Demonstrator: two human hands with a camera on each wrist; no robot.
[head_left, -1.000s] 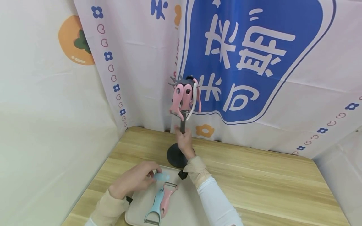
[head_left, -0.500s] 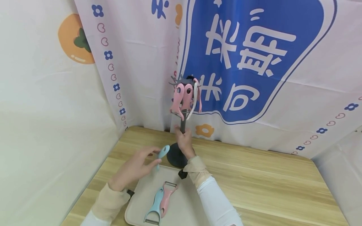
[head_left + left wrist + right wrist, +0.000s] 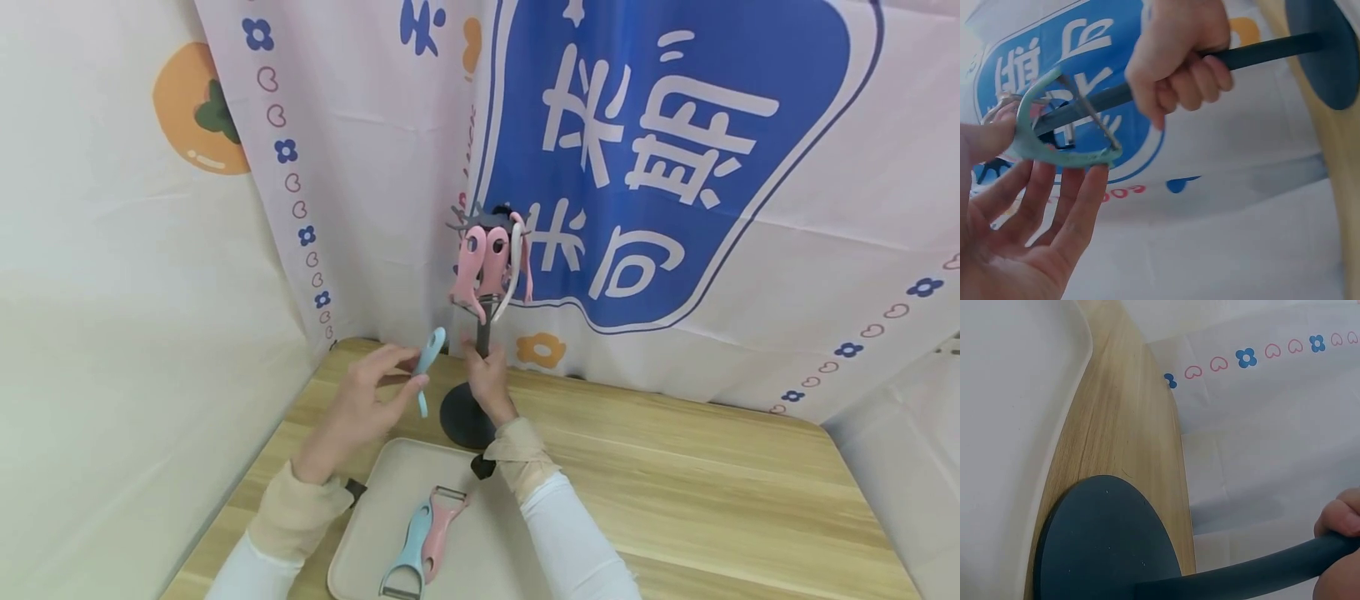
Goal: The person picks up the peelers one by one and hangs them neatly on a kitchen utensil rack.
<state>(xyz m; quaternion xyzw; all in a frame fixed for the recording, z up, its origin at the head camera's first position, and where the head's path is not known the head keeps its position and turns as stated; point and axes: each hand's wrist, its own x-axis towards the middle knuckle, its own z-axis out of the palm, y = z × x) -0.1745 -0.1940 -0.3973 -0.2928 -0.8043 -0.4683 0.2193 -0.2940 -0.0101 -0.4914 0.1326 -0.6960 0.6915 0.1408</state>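
Note:
My left hand [image 3: 367,396] pinches a light blue peeler [image 3: 430,357] between thumb and fingertips, its looped handle end upward, left of a dark stand. In the left wrist view the forked head of the blue peeler [image 3: 1032,147] shows its metal blade. My right hand [image 3: 489,379] grips the pole [image 3: 484,336] of the stand, fingers wrapped round it below the hanging tools. Two pink peelers [image 3: 469,262] hang in front from hooks at the stand's top, a white-edged one and another pink piece beside them. The round black base [image 3: 463,417] sits on the table.
A beige tray [image 3: 360,521] lies in front of the stand on the wood-grain table [image 3: 697,467]. In it rest a pink peeler [image 3: 444,529] and another light blue peeler [image 3: 408,554], side by side. A printed cloth [image 3: 390,167] hangs close behind the stand.
My left hand has lifted the light blue peeler from the tray's far edge, up and away to beside the pole, turning it upright. The right hand keeps its grip on the pole.

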